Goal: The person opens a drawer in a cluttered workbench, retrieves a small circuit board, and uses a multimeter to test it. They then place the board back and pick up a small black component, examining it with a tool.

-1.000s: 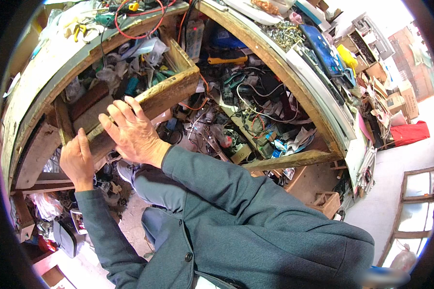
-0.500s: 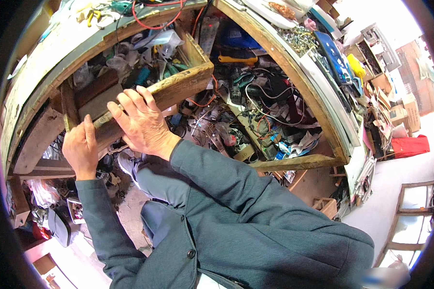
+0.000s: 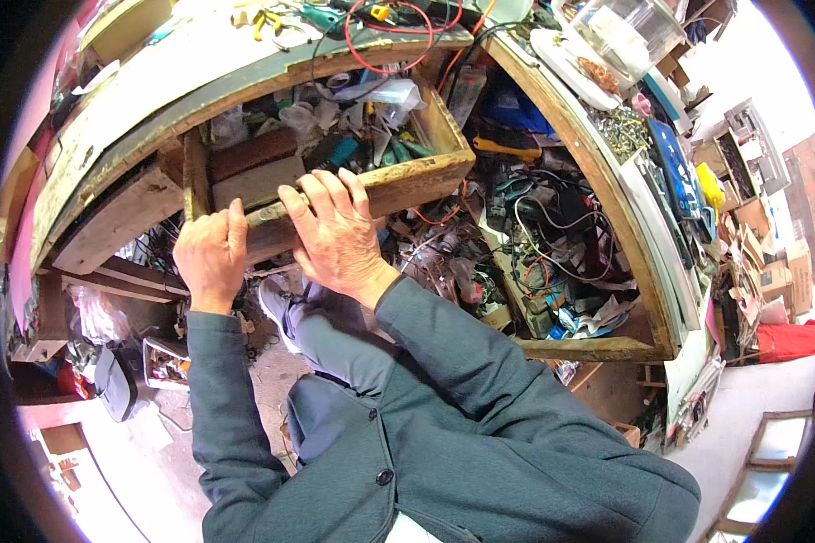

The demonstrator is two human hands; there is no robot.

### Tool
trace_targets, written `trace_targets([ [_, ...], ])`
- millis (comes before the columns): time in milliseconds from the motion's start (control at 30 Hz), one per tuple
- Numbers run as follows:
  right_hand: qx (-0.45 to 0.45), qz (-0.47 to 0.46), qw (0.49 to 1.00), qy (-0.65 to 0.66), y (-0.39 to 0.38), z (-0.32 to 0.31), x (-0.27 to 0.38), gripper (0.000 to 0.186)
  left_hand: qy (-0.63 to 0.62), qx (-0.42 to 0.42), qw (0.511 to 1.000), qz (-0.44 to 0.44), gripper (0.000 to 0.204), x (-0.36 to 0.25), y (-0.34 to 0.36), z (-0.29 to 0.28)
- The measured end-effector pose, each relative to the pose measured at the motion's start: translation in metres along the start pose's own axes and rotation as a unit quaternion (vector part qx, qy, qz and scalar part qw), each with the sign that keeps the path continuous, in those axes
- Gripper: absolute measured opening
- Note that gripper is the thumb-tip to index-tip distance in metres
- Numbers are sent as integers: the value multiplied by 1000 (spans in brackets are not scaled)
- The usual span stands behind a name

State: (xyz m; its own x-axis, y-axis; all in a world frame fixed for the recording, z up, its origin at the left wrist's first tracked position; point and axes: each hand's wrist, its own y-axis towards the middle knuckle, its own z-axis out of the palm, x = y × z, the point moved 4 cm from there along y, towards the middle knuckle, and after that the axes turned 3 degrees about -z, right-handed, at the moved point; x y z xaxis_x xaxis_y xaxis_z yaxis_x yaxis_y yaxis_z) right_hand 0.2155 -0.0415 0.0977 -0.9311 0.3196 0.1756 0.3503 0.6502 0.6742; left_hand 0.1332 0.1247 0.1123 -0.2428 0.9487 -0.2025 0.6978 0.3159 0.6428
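1. The drawer (image 3: 426, 181) is under both hands, pulled out below the tabletop (image 3: 136, 101).
2. The left hand (image 3: 212, 256) grips the left end of its front, thumb up at the top edge; its other fingers are mostly hidden.
3. The right hand (image 3: 338, 231), just beside it, pinches the front's middle, fingers slightly spread over the edge; its thumb is out of sight.
4. Beyond the right hand, inside the drawer, lie a teal piece (image 3: 342, 151) and a clear bag (image 3: 391, 93).
5. To the right hand's right, cables (image 3: 561, 213) tangle in a wood-framed space.
6. Farther beyond the hands, pliers (image 3: 263, 25) and a red cable (image 3: 353, 52) rest on the tabletop.
7. A shoe (image 3: 279, 312) shows below the hands, on the floor.
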Motion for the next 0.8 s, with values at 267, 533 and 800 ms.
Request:
trace_targets([
  [267, 5, -11, 1000, -15, -1, 2, -1, 86, -14, -7, 1000, -2, 46, 0, 0, 0],
  [533, -4, 0, 1000, 3, -1, 1, 0, 85, -3, 3, 1000, -2, 46, 1, -1, 1],
  [800, 4, -2, 1000, -3, -1, 1, 0, 85, -5, 1, 1000, 0, 45, 0, -1, 0],
])
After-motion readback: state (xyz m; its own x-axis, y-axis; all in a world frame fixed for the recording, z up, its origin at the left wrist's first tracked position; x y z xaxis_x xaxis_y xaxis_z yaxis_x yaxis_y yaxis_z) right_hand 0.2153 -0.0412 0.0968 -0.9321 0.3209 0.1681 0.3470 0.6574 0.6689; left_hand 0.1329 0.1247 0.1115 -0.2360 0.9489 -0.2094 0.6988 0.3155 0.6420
